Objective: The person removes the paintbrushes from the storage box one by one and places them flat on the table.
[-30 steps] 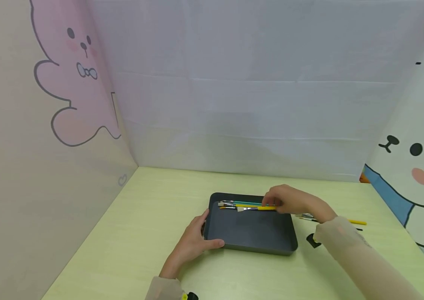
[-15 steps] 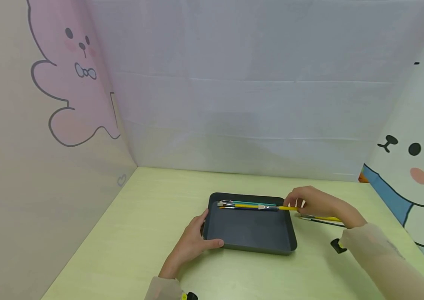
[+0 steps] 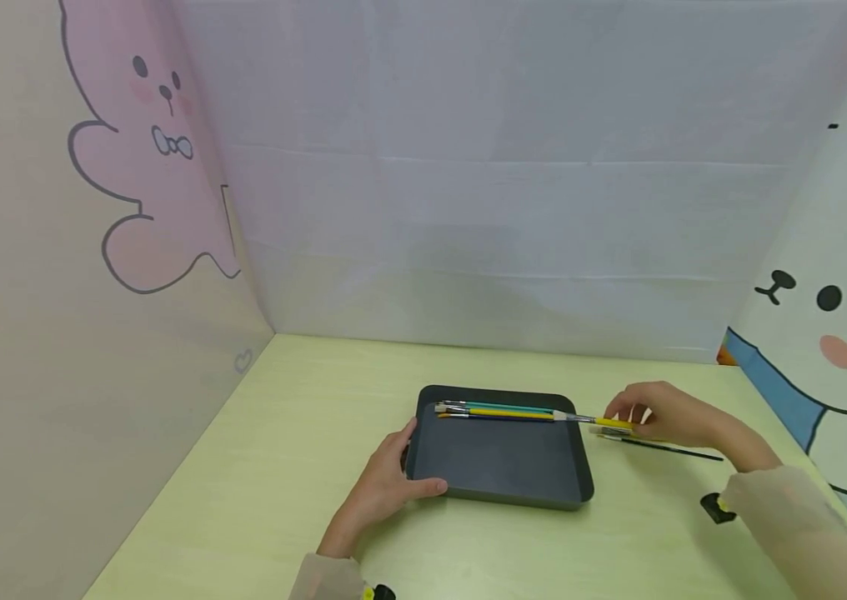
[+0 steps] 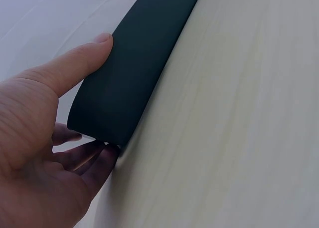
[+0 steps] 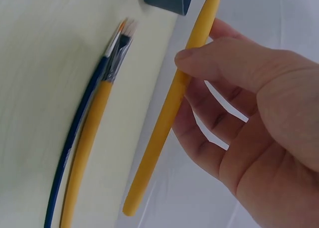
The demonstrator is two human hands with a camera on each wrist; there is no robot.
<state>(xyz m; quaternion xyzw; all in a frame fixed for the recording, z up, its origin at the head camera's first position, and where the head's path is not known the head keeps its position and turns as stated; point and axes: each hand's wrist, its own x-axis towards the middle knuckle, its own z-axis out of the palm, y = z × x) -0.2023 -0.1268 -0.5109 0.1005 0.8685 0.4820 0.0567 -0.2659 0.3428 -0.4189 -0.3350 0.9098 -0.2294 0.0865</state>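
Observation:
My left hand [image 3: 382, 482] holds the near left corner of a dark grey rectangular tray [image 3: 498, 462]. In the left wrist view the thumb lies on the tray's outer wall [image 4: 142, 48], with the other fingers bent at the corner. Just beyond the tray's right rim, my right hand [image 3: 667, 410] pinches a yellow-handled paintbrush [image 5: 159, 123] between thumb and fingers. Its pale flat bristles point left, over that rim. Below it on the table lie a second yellow-handled paintbrush [image 5: 87, 143] and a thin dark blue one [image 5: 75, 128], side by side.
Inside the tray, along its far side, several paintbrushes lie parallel, among them a teal-handled one [image 3: 517, 407] and a yellow-handled one [image 3: 506, 412]. The pale yellow table [image 3: 333, 375] is bounded by a white backdrop [image 3: 483, 250] and side panels with cartoon animals.
My right hand has moved right, drawing the yellow-handled paintbrush from over the tray to past its right rim. My left hand and the tray have stayed in place.

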